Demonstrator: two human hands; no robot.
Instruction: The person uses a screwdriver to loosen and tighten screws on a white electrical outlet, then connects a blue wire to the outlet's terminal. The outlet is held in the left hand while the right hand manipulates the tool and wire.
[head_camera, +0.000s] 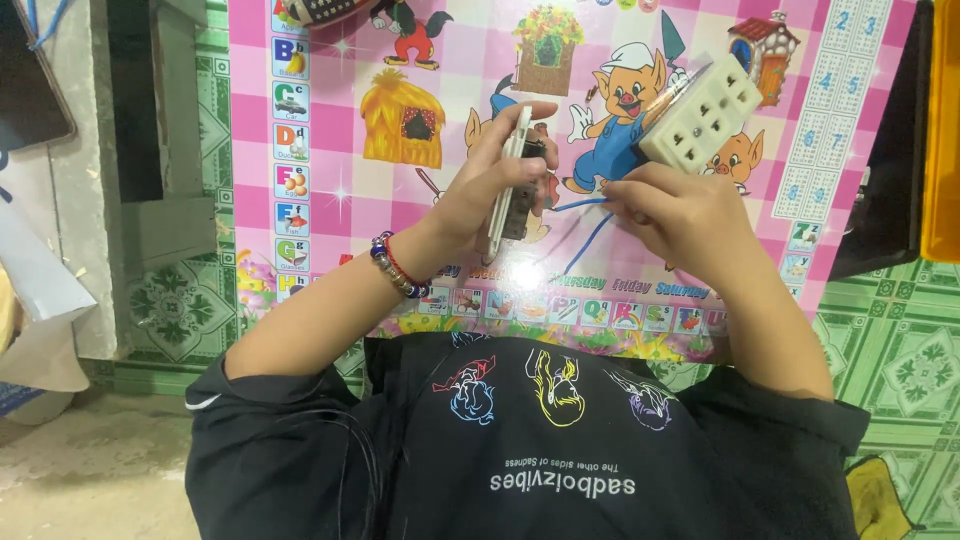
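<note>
Wall-socket parts sat in both hands above a bright pink children's poster (330, 150), seen from a head camera looking down the person's own black printed T-shirt (540, 440). At the far left stood a grey concrete wall (85, 150), with a white bag (35, 300) leaning low against it and green patterned floor tiles (180, 310) beside it. The poster was printed with cartoon pigs, a straw house and rows of small picture squares. Next came the left forearm, wearing a beaded bracelet (397, 268) at the wrist. The left hand (480, 195) gripped a thin white socket faceplate (510, 180) held edge-on and upright, thumb on the near side and fingers curled over its top edge, pressed together around it; a dark part showed behind the plate. 2 thin blue wires (590, 215) ran from that plate across to the right hand (680, 215). The right hand's fingers were bunched together, fingertips pinching at the wire ends, while a cream socket block (702, 112) with several pin holes rested tilted on top of that hand. Both parts were held near the middle of the view, just above the poster. At the far right lay more green tiles (900, 350) and an orange object (942, 130) at the frame edge.
</note>
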